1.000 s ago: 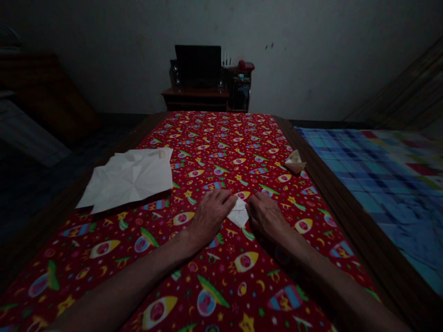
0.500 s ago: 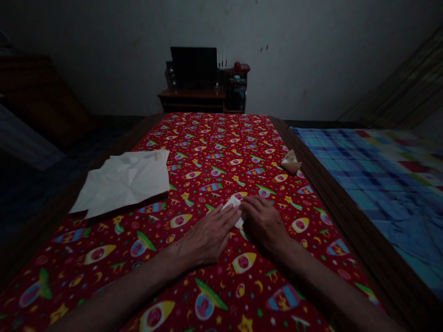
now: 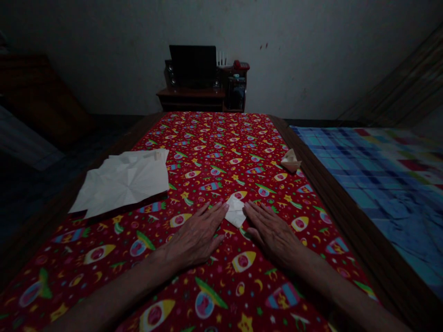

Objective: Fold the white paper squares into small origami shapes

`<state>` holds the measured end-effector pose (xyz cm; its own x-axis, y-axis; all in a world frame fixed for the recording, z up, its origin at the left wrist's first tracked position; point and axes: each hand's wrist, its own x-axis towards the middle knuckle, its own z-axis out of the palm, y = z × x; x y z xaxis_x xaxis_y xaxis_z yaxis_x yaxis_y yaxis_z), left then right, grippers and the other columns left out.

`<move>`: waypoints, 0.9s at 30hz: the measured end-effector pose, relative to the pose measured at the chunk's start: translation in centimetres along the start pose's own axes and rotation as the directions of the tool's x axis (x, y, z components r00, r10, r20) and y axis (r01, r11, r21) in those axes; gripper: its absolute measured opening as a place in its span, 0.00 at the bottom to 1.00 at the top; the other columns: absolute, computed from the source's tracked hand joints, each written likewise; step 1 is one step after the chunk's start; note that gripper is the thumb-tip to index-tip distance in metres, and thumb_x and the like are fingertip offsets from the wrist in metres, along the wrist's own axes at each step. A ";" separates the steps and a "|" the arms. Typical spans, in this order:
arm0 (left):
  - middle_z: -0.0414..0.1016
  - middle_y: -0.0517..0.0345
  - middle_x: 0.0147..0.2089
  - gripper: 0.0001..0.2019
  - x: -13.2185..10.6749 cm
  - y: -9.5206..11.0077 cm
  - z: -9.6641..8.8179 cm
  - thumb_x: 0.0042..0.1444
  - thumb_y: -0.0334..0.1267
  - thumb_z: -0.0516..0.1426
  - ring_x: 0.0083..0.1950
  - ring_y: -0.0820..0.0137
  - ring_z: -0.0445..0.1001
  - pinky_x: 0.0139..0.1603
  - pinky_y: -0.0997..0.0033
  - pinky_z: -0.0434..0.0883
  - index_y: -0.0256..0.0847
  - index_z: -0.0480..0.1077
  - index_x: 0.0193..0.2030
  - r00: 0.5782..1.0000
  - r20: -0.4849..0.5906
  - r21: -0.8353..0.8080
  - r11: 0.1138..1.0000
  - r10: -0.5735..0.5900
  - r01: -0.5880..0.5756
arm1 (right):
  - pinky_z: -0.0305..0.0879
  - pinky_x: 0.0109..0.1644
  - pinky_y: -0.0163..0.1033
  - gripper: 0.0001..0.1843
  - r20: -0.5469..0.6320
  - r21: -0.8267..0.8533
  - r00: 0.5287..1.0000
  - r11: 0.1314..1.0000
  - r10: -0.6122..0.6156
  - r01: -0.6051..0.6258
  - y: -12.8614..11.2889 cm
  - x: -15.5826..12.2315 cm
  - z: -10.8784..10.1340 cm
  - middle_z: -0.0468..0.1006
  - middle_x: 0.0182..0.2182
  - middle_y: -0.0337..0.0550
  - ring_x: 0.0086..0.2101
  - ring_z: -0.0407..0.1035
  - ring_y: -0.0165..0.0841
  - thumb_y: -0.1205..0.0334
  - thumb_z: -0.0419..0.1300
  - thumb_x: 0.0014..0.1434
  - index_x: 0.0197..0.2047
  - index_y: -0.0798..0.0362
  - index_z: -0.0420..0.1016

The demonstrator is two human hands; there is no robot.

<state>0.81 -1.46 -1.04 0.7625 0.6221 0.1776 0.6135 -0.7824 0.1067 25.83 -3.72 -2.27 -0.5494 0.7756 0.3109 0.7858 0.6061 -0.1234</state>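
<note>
A small piece of folded white paper [image 3: 236, 212] lies flat on the red patterned cloth [image 3: 221, 161], with crease lines on its upper face. My left hand [image 3: 198, 234] rests flat at its left edge, fingers stretched out and fingertips touching or nearly touching the paper. On the other side, my right hand [image 3: 272, 230] lies flat with its fingers extended, the tips at the paper's right edge. Neither hand grips anything.
Creased white sheets [image 3: 128, 182] lie at the left. A small folded paper shape [image 3: 291, 161] stands near the right edge. Beyond the far end are a dark monitor [image 3: 193, 66] and a red telephone [image 3: 241, 65]. Blue checked fabric [image 3: 363, 184] spreads at the right.
My left hand has slid left off the folded paper and my right hand has opened from its pinch and moved slightly right, so the whole paper now shows.
</note>
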 end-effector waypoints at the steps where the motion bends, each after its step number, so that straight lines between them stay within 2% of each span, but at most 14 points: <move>1: 0.50 0.47 0.68 0.30 -0.2 0.0 0.0 0.62 0.40 0.48 0.69 0.63 0.48 0.68 0.56 0.49 0.33 0.42 0.68 1.000 0.000 -0.005 1.000 -0.007 0.007 | 0.55 0.63 0.53 0.26 0.000 -0.009 1.000 1.000 -0.001 0.001 0.0 -0.1 0.0 0.63 0.60 0.53 0.60 0.55 0.39 0.59 0.47 0.65 0.64 0.59 0.54; 4: 0.53 0.47 0.67 0.30 -0.6 -0.4 0.3 0.62 0.39 0.48 0.68 0.62 0.52 0.67 0.55 0.52 0.34 0.43 0.68 0.999 -0.039 -0.044 0.999 -0.029 0.027 | 0.56 0.62 0.52 0.24 -0.012 -0.026 1.000 1.000 0.003 -0.004 -0.2 -0.1 0.0 0.65 0.58 0.54 0.59 0.57 0.40 0.59 0.46 0.66 0.62 0.61 0.58; 7: 0.64 0.49 0.62 0.22 -0.4 -1.2 0.7 0.63 0.34 0.47 0.63 0.65 0.62 0.62 0.59 0.61 0.38 0.53 0.64 0.987 -0.146 -0.138 0.989 -0.071 0.051 | 0.58 0.61 0.52 0.21 -0.046 -0.026 0.999 0.999 0.017 -0.018 -0.5 0.2 0.0 0.68 0.56 0.54 0.58 0.60 0.40 0.61 0.47 0.65 0.60 0.59 0.62; 10: 0.75 0.52 0.48 0.14 0.6 -1.9 0.8 0.64 0.34 0.46 0.49 0.68 0.73 0.50 0.66 0.70 0.40 0.67 0.52 0.934 -0.276 -0.256 0.954 -0.229 0.158 | 0.61 0.58 0.50 0.17 -0.086 -0.009 0.996 1.000 0.015 -0.016 -0.6 1.1 0.0 0.73 0.51 0.53 0.54 0.65 0.40 0.63 0.48 0.65 0.54 0.57 0.67; 12: 0.75 0.54 0.41 0.11 1.5 -2.1 0.7 0.64 0.37 0.47 0.41 0.68 0.74 0.44 0.68 0.71 0.40 0.69 0.45 0.885 -0.306 -0.267 0.924 -0.351 0.274 | 0.64 0.55 0.48 0.14 -0.098 0.004 0.995 1.000 0.011 -0.011 -0.7 1.7 -0.1 0.76 0.47 0.52 0.49 0.68 0.40 0.64 0.48 0.64 0.49 0.56 0.70; 13: 0.75 0.54 0.39 0.10 2.0 -2.1 0.6 0.63 0.38 0.48 0.40 0.68 0.74 0.43 0.68 0.70 0.39 0.69 0.42 0.878 -0.299 -0.241 0.920 -0.375 0.310 | 0.65 0.53 0.47 0.13 -0.097 0.007 0.995 1.000 0.009 -0.009 -0.7 1.9 -0.1 0.77 0.44 0.52 0.47 0.70 0.39 0.64 0.48 0.64 0.46 0.56 0.71; 17: 0.70 0.54 0.34 0.13 3.8 -1.7 0.7 0.61 0.44 0.49 0.38 0.66 0.69 0.41 0.67 0.67 0.38 0.67 0.33 0.920 -0.198 -0.161 0.937 -0.338 0.310 | 0.63 0.51 0.46 0.11 -0.098 -0.022 0.995 1.000 0.002 -0.004 -0.6 2.3 0.0 0.78 0.40 0.50 0.43 0.70 0.38 0.66 0.48 0.63 0.41 0.54 0.71; 19: 0.69 0.56 0.31 0.13 4.5 -1.6 0.8 0.58 0.45 0.52 0.36 0.67 0.68 0.39 0.69 0.64 0.39 0.66 0.29 0.914 -0.141 -0.274 0.902 -0.381 0.334 | 0.62 0.51 0.46 0.11 -0.114 -0.045 0.993 0.999 -0.004 -0.001 -0.6 2.4 0.2 0.78 0.39 0.50 0.43 0.70 0.38 0.67 0.48 0.63 0.41 0.55 0.71; 22: 0.63 0.61 0.23 0.15 5.3 -1.7 0.9 0.55 0.45 0.53 0.27 0.71 0.63 0.29 0.73 0.59 0.38 0.64 0.22 0.876 -0.023 -0.462 0.783 -0.481 0.418 | 0.59 0.50 0.46 0.10 -0.108 -0.058 0.994 0.998 0.001 -0.007 -0.7 2.6 0.0 0.77 0.38 0.49 0.41 0.70 0.37 0.67 0.48 0.63 0.40 0.54 0.71; 24: 0.58 0.64 0.19 0.18 5.6 -1.8 0.7 0.55 0.45 0.50 0.22 0.75 0.59 0.24 0.75 0.54 0.38 0.62 0.19 0.864 0.028 -0.520 0.731 -0.502 0.442 | 0.58 0.50 0.45 0.09 -0.108 -0.050 0.993 0.998 0.037 -0.043 -0.9 3.0 -0.4 0.77 0.37 0.47 0.40 0.69 0.37 0.66 0.49 0.63 0.39 0.53 0.71; 27: 0.57 0.65 0.18 0.19 5.9 -1.8 0.4 0.55 0.45 0.49 0.21 0.76 0.58 0.22 0.76 0.52 0.37 0.61 0.18 0.861 0.043 -0.573 0.693 -0.507 0.437 | 0.58 0.45 0.42 0.08 -0.133 -0.028 0.985 0.993 0.110 -0.114 -1.4 3.9 -1.0 0.77 0.34 0.46 0.37 0.69 0.36 0.62 0.52 0.63 0.35 0.53 0.71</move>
<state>4.29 3.60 -0.56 0.3541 0.9335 0.0563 0.6411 -0.2861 0.7121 22.87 -1.68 0.01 -0.4171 0.8070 0.4181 0.8510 0.5083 -0.1320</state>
